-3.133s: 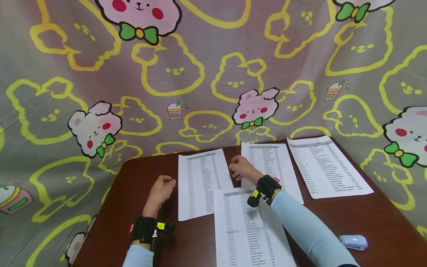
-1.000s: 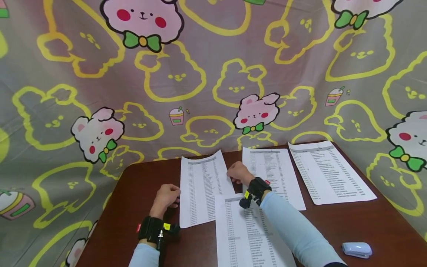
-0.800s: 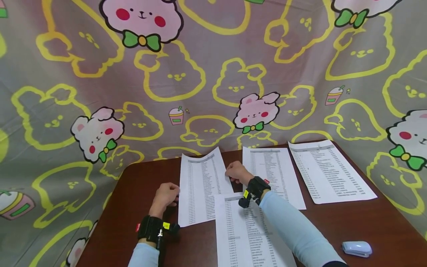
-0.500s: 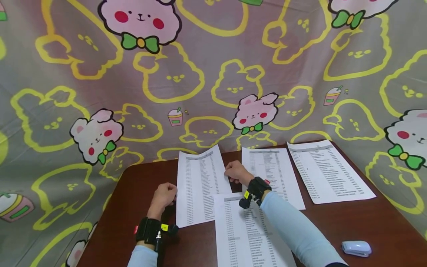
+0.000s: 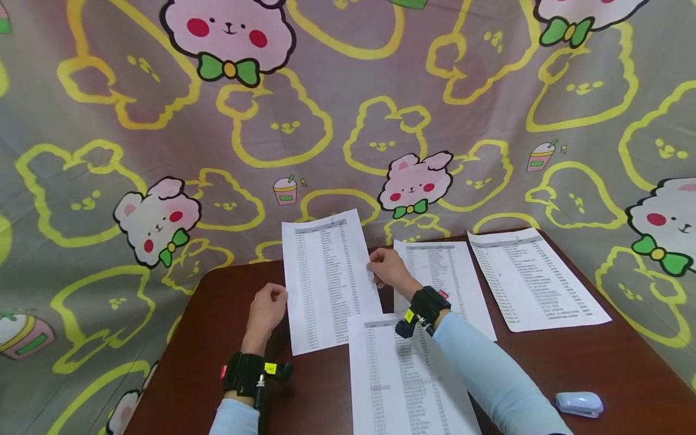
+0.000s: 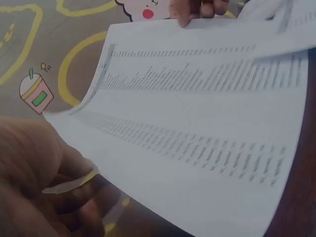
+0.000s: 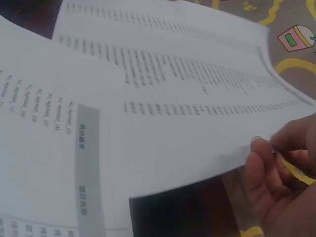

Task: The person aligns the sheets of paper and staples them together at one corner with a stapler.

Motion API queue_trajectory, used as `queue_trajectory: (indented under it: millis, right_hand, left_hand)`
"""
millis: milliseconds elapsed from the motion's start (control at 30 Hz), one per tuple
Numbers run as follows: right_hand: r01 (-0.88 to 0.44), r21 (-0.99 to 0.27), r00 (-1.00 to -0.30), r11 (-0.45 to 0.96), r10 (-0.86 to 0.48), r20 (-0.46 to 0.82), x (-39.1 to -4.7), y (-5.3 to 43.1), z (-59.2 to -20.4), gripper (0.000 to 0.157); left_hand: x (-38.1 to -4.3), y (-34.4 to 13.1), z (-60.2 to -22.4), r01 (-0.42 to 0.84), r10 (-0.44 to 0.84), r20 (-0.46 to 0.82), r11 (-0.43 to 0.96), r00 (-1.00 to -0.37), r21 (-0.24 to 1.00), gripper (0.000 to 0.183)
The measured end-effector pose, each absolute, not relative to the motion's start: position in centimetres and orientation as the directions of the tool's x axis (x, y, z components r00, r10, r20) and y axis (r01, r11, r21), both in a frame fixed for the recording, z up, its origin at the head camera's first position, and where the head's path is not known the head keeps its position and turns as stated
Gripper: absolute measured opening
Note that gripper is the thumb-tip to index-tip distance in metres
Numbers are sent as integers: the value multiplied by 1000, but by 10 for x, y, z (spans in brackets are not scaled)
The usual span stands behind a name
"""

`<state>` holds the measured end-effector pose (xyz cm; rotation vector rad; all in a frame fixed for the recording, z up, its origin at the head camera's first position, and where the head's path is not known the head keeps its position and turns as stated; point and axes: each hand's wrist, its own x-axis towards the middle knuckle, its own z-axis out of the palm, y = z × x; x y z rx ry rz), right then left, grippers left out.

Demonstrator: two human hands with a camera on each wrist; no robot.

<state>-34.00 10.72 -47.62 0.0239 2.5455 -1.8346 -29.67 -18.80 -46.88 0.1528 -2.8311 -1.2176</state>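
Note:
A printed sheet of paper (image 5: 321, 284) is raised off the table with its top edge up against the curtain. My left hand (image 5: 267, 308) pinches its left edge between thumb and fingers. At its right edge my right hand (image 5: 390, 269) pinches it the same way. In the left wrist view the sheet (image 6: 187, 113) bows between the two hands. The right wrist view shows the right fingertips (image 7: 259, 145) on the sheet's edge. A second printed sheet (image 5: 413, 386) lies in front and overlaps the raised sheet's lower right corner in the head view.
Two more printed sheets, one behind my right forearm (image 5: 443, 272) and one at the far right (image 5: 538, 281), lie on the dark brown table (image 5: 321, 399). A light blue stapler (image 5: 579, 403) rests at the right. A cartoon-patterned curtain (image 5: 337, 72) hangs behind the table.
Both hands have come to the left sheet's edges and taken hold of it. The sheet has risen from the table, its top edge now higher against the curtain. The other sheets have stayed put.

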Motion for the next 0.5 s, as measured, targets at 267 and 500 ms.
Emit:
queue_trajectory:
  millis: [267, 500]
  right_hand:
    - [-114, -956, -991, 269, 43, 130, -337, 109, -464, 16]
    - [-222, -929, -968, 297, 46, 246, -338, 109, -441, 17]
  left_hand:
    - [-295, -180, -460, -30, -155, 91, 640, -984, 768, 29]
    - [-298, -170, -447, 25, -215, 204, 630, -955, 776, 26]
